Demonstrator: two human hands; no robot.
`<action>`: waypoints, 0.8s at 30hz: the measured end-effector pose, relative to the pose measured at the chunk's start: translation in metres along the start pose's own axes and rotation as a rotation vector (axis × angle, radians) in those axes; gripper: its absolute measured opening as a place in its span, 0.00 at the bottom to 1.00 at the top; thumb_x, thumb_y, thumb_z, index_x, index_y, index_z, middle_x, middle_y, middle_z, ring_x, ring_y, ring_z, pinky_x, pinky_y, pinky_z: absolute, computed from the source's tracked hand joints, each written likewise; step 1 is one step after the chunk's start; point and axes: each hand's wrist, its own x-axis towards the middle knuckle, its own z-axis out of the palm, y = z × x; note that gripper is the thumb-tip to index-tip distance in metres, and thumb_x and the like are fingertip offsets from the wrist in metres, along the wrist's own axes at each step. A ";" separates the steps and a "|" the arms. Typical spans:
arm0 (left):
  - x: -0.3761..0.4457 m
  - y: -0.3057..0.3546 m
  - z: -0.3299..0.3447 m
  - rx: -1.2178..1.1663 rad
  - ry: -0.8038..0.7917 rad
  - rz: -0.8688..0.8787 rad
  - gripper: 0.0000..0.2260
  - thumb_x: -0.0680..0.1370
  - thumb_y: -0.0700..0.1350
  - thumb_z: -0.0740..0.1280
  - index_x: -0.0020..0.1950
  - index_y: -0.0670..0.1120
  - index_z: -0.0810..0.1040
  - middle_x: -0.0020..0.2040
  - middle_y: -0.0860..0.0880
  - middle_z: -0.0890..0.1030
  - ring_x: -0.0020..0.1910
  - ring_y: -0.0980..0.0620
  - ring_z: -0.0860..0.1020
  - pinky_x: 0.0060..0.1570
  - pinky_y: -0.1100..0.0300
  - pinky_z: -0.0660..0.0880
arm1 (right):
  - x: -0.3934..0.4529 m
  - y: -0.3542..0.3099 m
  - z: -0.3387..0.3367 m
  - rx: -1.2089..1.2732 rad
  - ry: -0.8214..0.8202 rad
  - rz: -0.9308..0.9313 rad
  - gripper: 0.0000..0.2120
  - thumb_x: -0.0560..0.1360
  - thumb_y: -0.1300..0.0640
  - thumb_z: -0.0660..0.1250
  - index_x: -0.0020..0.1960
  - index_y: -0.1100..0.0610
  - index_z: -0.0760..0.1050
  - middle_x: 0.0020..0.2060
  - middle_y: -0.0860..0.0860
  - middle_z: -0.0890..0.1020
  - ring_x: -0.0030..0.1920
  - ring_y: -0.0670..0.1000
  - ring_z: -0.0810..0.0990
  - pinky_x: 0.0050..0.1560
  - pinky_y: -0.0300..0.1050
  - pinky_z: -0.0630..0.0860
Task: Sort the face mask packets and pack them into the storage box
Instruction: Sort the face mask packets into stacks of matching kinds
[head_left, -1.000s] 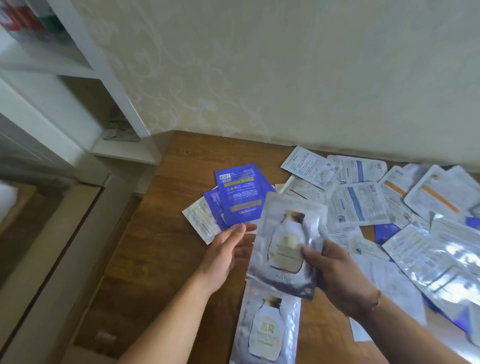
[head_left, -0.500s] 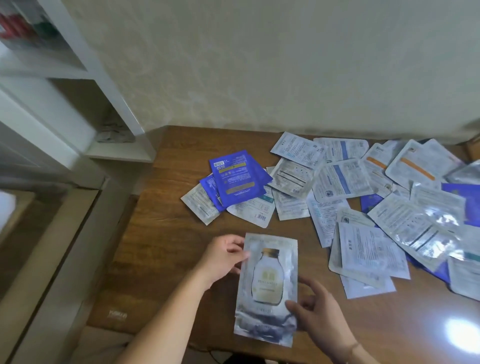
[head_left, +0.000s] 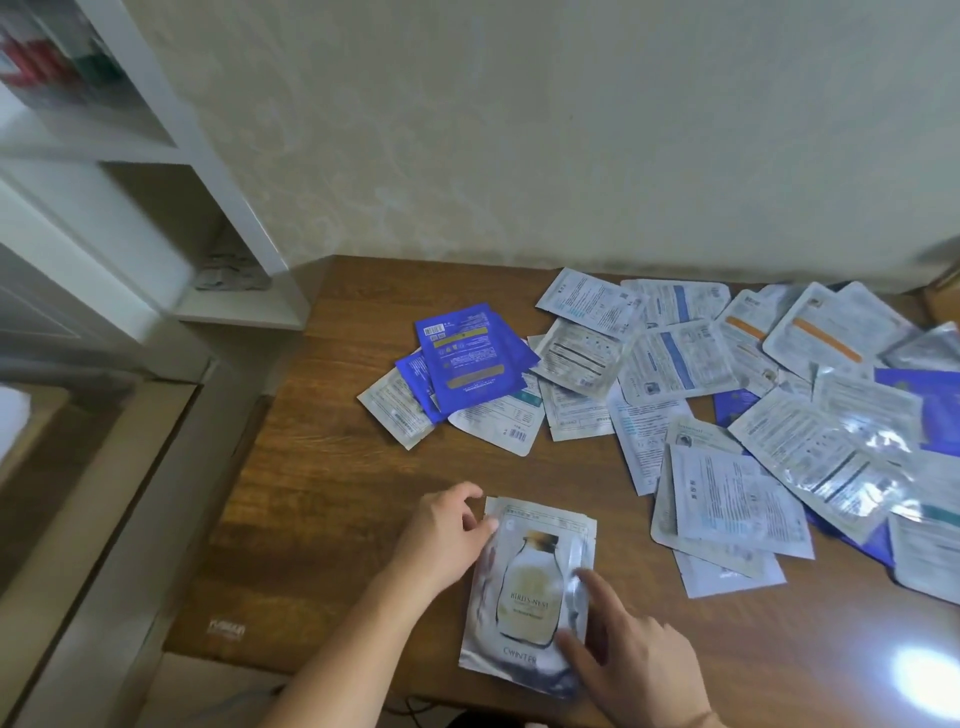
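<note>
- My left hand (head_left: 447, 540) rests at the upper left corner of the silver bottle-print packet (head_left: 530, 592), fingertips touching its edge, fingers relaxed and not pinching. My right hand (head_left: 628, 654) lies with straight fingers on the packet's lower right side, pressing it flat and holding nothing.
- That packet sits on the wooden table (head_left: 322, 499), low in the centre of the frame, on top of at least one more packet whose edges show at its top.
- Risk: the foil looks slick, so I judge the small stack could skid apart, or off the near table edge, if I push sideways instead of down.
- Risk: the storage box is not in view; a blind reach could scatter the loose pile (head_left: 753, 415) at centre right.
- The packet is glossy silver with a pale bottle picture and slight creases, lying nearly upright in the frame.
- The blue packets (head_left: 467, 358) lie above it, well apart.
</note>
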 end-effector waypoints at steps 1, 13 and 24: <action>-0.001 0.001 0.001 0.006 0.000 -0.044 0.19 0.77 0.55 0.70 0.66 0.53 0.74 0.48 0.56 0.80 0.45 0.58 0.80 0.46 0.64 0.79 | 0.002 0.003 0.001 -0.033 0.034 -0.043 0.33 0.64 0.31 0.64 0.67 0.41 0.71 0.40 0.41 0.83 0.38 0.46 0.82 0.29 0.38 0.75; -0.010 0.016 0.007 -0.073 -0.033 -0.371 0.10 0.74 0.57 0.72 0.45 0.52 0.77 0.41 0.54 0.83 0.36 0.59 0.82 0.41 0.62 0.80 | 0.049 0.036 0.008 -0.085 0.065 -0.378 0.34 0.66 0.21 0.49 0.58 0.43 0.72 0.27 0.40 0.79 0.23 0.45 0.77 0.24 0.33 0.67; 0.097 0.096 0.017 0.105 0.328 0.256 0.09 0.78 0.53 0.68 0.57 0.56 0.76 0.46 0.57 0.78 0.47 0.57 0.76 0.45 0.58 0.75 | 0.198 0.054 -0.049 -0.216 0.335 -0.427 0.18 0.66 0.49 0.63 0.54 0.51 0.79 0.50 0.48 0.81 0.47 0.56 0.80 0.32 0.49 0.78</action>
